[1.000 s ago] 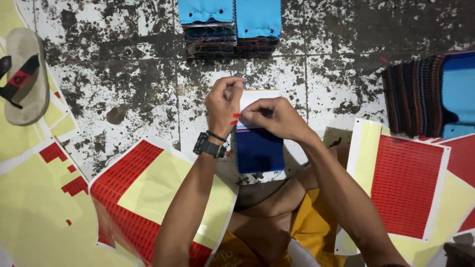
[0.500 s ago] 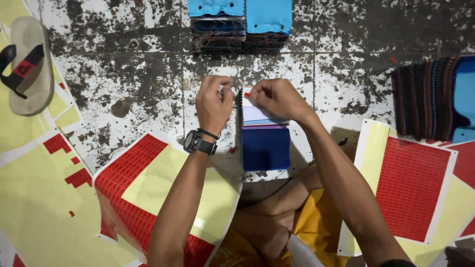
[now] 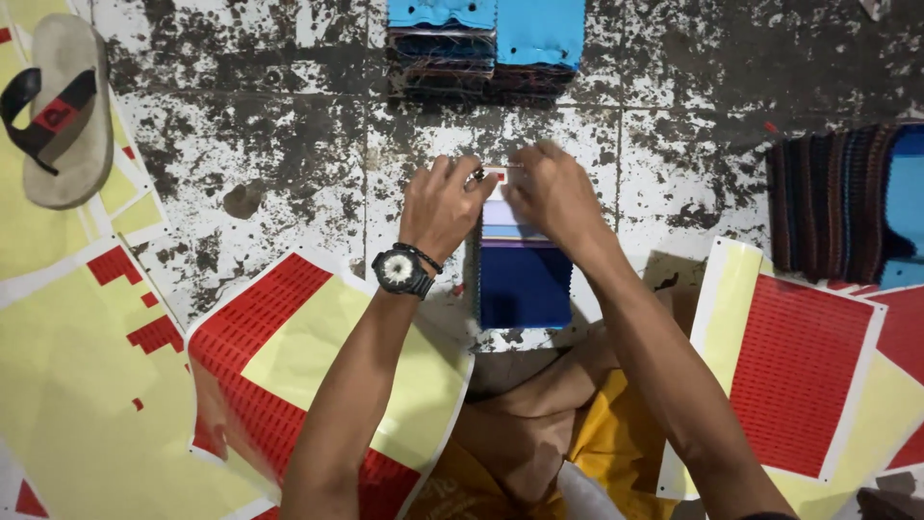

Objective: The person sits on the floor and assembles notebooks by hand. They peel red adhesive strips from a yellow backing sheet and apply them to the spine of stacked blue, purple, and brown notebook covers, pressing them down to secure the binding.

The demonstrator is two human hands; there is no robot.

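Observation:
A small stack of fabric swatches [image 3: 525, 284] lies on the stained floor in front of me, dark blue on top with paler strips at its far end. My left hand [image 3: 441, 204], with a black watch on the wrist, pinches the stack's far left corner. My right hand [image 3: 551, 193] presses down on the far end beside it, fingers curled over a small red-and-white sticker [image 3: 498, 176] there. Both hands touch the stack.
Sheets of red stickers on yellow backing lie at my left [image 3: 260, 327] and right [image 3: 794, 371]. Piles of blue swatches [image 3: 486, 43] stand at the far side, a dark striped pile [image 3: 833, 202] at the right, a sandal [image 3: 60, 111] at the far left.
Both hands slid from the stack's near-middle to its far end, and my view shifted slightly. The sticker now sits under my fingertips at the top edge.

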